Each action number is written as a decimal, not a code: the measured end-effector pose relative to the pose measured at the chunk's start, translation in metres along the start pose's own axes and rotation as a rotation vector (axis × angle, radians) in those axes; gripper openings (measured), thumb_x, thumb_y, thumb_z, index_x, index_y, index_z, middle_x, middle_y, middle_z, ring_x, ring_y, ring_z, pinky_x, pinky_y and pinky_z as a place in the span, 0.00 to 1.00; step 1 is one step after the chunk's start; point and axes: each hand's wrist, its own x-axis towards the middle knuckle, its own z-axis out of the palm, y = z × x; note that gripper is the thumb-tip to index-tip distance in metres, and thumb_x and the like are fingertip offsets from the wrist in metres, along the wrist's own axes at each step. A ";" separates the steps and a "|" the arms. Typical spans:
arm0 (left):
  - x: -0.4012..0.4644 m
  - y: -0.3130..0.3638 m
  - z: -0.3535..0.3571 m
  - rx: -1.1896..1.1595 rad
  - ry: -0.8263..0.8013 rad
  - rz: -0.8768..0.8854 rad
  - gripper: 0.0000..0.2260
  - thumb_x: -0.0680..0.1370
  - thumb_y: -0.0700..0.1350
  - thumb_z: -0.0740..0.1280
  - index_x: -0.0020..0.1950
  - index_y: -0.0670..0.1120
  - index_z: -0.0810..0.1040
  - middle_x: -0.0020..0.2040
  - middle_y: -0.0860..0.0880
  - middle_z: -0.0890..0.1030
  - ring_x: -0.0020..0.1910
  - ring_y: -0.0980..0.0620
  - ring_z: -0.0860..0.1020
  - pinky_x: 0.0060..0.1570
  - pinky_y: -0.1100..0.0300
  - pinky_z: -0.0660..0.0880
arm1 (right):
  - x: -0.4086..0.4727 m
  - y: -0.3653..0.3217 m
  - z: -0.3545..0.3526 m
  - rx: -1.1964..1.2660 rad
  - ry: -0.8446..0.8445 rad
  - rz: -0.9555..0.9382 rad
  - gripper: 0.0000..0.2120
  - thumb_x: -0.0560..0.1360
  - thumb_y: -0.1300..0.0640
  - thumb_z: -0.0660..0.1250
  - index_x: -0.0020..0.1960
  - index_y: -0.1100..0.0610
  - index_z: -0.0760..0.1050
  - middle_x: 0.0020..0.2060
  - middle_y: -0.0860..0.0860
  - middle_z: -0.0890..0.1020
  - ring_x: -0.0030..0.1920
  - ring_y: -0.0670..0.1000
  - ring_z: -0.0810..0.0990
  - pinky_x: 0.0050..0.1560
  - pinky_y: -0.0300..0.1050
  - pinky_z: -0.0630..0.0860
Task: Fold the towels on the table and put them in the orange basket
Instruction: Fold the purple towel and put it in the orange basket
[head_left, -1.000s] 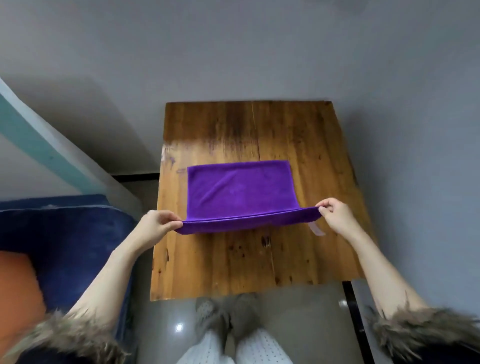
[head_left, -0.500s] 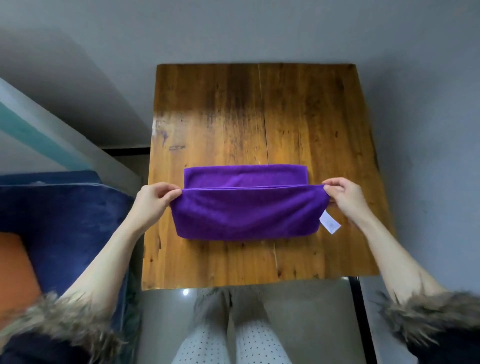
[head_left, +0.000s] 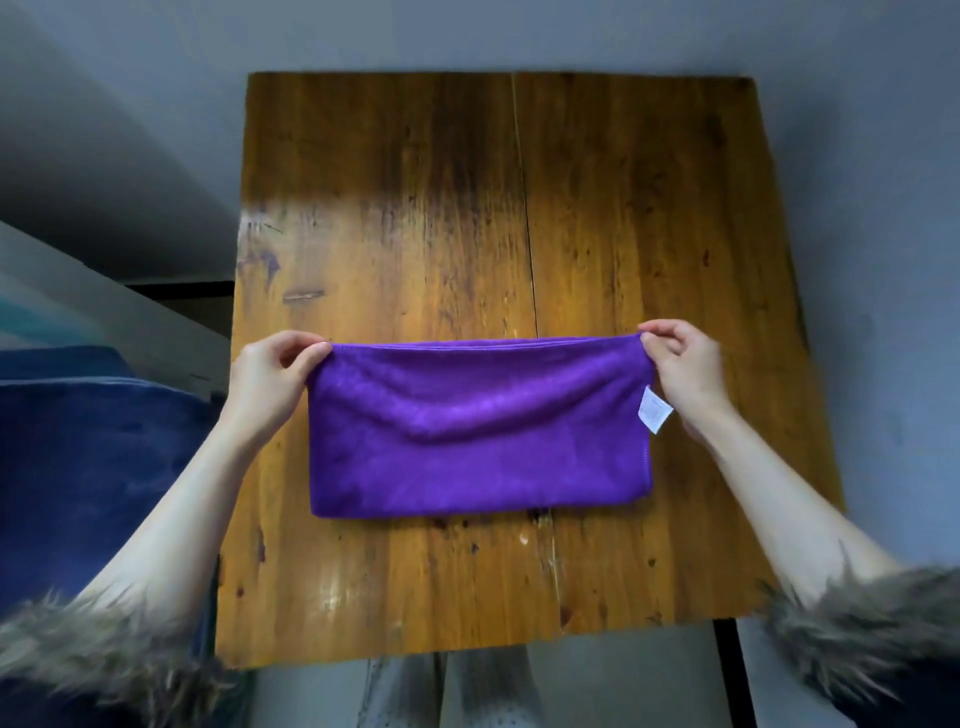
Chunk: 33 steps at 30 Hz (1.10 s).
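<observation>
Since half a second ago the near layer of the purple towel (head_left: 478, 431) has been carried over the far layer, so the strip of towel that showed beyond the lifted edge is now covered and the cloth reads as one folded rectangle. It lies on the wooden tabletop (head_left: 415, 208), a little toward 6 o'clock from the centre, long side running from 9 to 3 o'clock. At its 10 o'clock corner the left hand (head_left: 270, 374) pinches the top edge between thumb and curled fingers; at the 2 o'clock corner the right hand (head_left: 680, 364) pinches likewise. Between them the upper layer sags in a shallow fold and seems not fully flat, though blur makes this uncertain. A white care label (head_left: 653, 409) hangs at the towel's 3 o'clock side, just under the right hand. Dark blue fabric (head_left: 78, 441) lies off the tabletop at 9 o'clock.
</observation>
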 end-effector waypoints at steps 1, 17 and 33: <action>0.002 -0.001 0.001 0.000 -0.007 -0.009 0.06 0.78 0.44 0.65 0.47 0.45 0.80 0.38 0.52 0.79 0.35 0.61 0.74 0.39 0.64 0.70 | 0.002 0.002 0.002 -0.004 0.005 0.002 0.06 0.78 0.64 0.61 0.50 0.58 0.76 0.38 0.51 0.80 0.29 0.35 0.77 0.30 0.28 0.71; 0.007 -0.011 0.031 0.354 0.217 0.061 0.10 0.77 0.45 0.66 0.57 0.44 0.78 0.50 0.42 0.75 0.51 0.41 0.74 0.51 0.50 0.68 | 0.002 0.011 0.027 -0.419 0.191 -0.176 0.10 0.78 0.59 0.62 0.57 0.59 0.76 0.56 0.56 0.75 0.56 0.52 0.74 0.50 0.31 0.66; 0.020 0.034 0.094 0.496 -0.169 0.283 0.10 0.74 0.52 0.69 0.51 0.48 0.77 0.51 0.49 0.72 0.57 0.47 0.66 0.49 0.56 0.54 | -0.005 -0.004 0.078 -0.885 -0.171 -0.602 0.09 0.77 0.54 0.63 0.53 0.56 0.78 0.52 0.52 0.77 0.56 0.53 0.71 0.58 0.50 0.61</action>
